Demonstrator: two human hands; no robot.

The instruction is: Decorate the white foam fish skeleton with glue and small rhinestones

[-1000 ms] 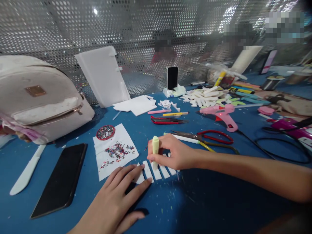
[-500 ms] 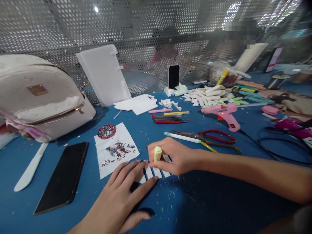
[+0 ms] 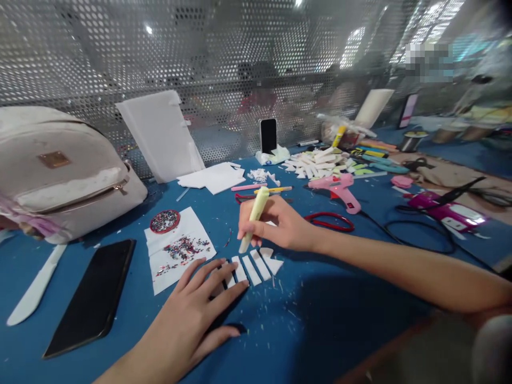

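My right hand grips a pale yellow highlighter pen like a writing tool, its lower end just above the table. Below it several small white foam-like strips lie side by side on the blue table. My left hand is spread flat at their left side, fingertips resting on the nearest strips and hiding part of them. Left of the strips is a white paper sheet with loose coloured glitter pieces and a red-rimmed round lid full of more.
A black phone, white plastic knife and pale backpack stand on the left. Behind my right hand lie a pink glue gun, red-handled scissors and a heap of white pieces. A perforated metal panel rises behind.
My right hand has lifted up and away from the strips with the highlighter pen, uncovering them. My left hand stays on the strips. The whole view has shifted slightly.
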